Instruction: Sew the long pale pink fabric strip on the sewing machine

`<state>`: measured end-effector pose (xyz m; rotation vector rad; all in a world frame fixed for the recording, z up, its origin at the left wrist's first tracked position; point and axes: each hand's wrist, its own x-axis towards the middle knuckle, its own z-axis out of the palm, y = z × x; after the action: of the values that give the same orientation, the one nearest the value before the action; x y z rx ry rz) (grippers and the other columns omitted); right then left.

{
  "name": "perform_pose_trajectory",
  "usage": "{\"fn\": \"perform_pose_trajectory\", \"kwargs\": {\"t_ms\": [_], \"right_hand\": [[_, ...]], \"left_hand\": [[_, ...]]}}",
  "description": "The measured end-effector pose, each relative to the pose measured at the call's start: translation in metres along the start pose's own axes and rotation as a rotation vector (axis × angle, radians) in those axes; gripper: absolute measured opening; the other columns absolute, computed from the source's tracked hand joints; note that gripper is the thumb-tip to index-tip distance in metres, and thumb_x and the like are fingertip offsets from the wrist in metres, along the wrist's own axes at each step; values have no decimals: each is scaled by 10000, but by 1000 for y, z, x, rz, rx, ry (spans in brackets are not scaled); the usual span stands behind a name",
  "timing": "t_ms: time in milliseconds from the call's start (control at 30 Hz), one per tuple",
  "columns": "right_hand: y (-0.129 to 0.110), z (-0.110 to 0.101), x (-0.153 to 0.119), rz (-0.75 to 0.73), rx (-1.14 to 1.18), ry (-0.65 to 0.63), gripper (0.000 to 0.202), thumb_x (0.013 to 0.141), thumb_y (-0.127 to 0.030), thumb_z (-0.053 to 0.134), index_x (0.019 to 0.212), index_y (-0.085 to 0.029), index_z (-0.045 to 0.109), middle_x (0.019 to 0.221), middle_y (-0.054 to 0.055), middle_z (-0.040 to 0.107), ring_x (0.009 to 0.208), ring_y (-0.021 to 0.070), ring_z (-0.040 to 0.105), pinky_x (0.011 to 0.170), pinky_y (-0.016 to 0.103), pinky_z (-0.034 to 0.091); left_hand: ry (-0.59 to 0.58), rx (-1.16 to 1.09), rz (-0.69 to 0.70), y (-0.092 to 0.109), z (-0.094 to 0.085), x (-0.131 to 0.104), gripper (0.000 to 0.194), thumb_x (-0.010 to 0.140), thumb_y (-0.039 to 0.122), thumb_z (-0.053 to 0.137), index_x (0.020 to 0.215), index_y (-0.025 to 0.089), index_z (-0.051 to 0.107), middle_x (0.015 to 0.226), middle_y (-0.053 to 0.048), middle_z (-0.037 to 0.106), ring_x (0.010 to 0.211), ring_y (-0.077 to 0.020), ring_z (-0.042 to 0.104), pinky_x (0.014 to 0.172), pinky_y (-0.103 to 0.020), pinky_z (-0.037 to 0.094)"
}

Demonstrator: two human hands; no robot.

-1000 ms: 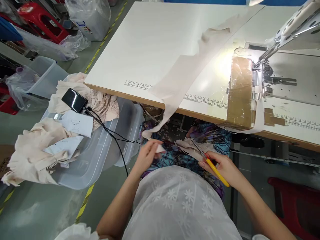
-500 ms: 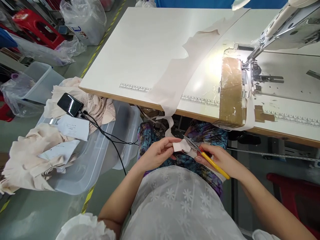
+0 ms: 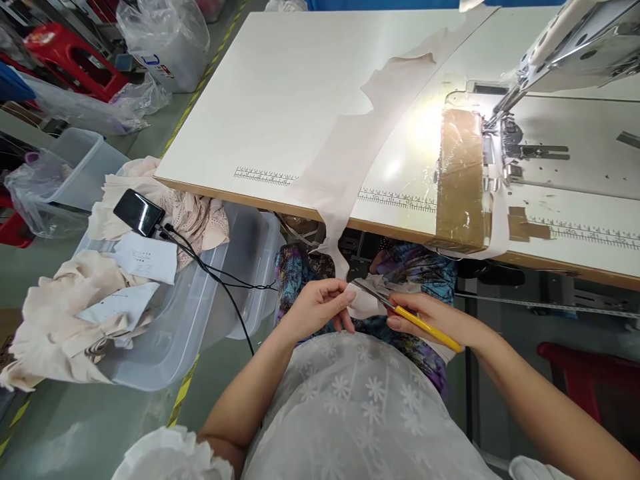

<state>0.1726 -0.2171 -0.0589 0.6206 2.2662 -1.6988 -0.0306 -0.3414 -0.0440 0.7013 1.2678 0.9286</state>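
Observation:
Above my lap, my left hand [image 3: 325, 303] pinches the edge of a pale pink fabric piece [image 3: 364, 303]. My right hand [image 3: 430, 317] grips scissors with yellow handles [image 3: 425, 325]; their metal blades point left, over the fabric and close to my left fingertips. From the table a long pale strip of fabric [image 3: 345, 170] hangs over the front edge and runs down to my left hand. Its lower end is partly hidden by my fingers.
A white sewing table [image 3: 280, 87] lies ahead, with a sewing machine [image 3: 500, 117] and a taped cardboard block [image 3: 460, 180] at right. To the left, a clear plastic bin [image 3: 165, 353] bears pale garments [image 3: 65, 313], papers and a phone [image 3: 139, 212] with black cables.
My left hand has shifted slightly left and down, its fingers now more curled. The small fabric piece has turned and dropped lower. The scissors have moved slightly left and down.

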Motion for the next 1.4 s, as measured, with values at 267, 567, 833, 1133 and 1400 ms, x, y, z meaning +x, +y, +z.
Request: {"fn": "perform_pose_trajectory", "kwargs": {"t_ms": [267, 567, 833, 1133, 1400], "right_hand": [[-4, -2, 1, 8, -66, -9, 554, 808, -744, 463, 633, -231, 352, 607, -54, 323, 567, 111, 297, 489, 242, 275], [-13, 3, 0, 8, -278, 156, 550, 841, -738, 397, 619, -237, 345, 562, -44, 372, 504, 113, 343, 479, 253, 257], [-9, 7, -1, 6, -360, 217, 551, 862, -713, 388, 591, -233, 372, 510, -42, 385, 475, 110, 337, 471, 254, 247], [-12, 7, 4, 8, -451, 266, 544, 831, -720, 415, 576, -242, 364, 509, -20, 433, 459, 121, 347, 465, 256, 223], [-14, 12, 4, 10, -121, 365, 447, 790, -611, 573, 630, -237, 386, 577, -42, 450, 518, 114, 390, 482, 240, 318]], "left_hand": [[66, -134, -71, -3, 0, 5, 512, 702, 634, 714, 753, 135, 613, 587, -62, 697, 545, -179, 693, 469, -206, 465], [81, -117, -50, -4, -1, 5, 487, 720, 624, 704, 730, 146, 610, 547, -41, 680, 529, -169, 685, 488, -212, 483], [85, -130, -35, -9, -2, 5, 498, 710, 633, 704, 735, 141, 635, 542, -42, 678, 532, -173, 685, 495, -217, 488], [60, -145, -73, -9, -2, 6, 515, 661, 649, 726, 694, 146, 619, 543, -43, 680, 503, -162, 672, 490, -214, 475], [-76, -138, -94, -17, 14, 14, 556, 716, 694, 655, 815, 157, 550, 589, -33, 668, 562, -181, 699, 522, -223, 495]]}}
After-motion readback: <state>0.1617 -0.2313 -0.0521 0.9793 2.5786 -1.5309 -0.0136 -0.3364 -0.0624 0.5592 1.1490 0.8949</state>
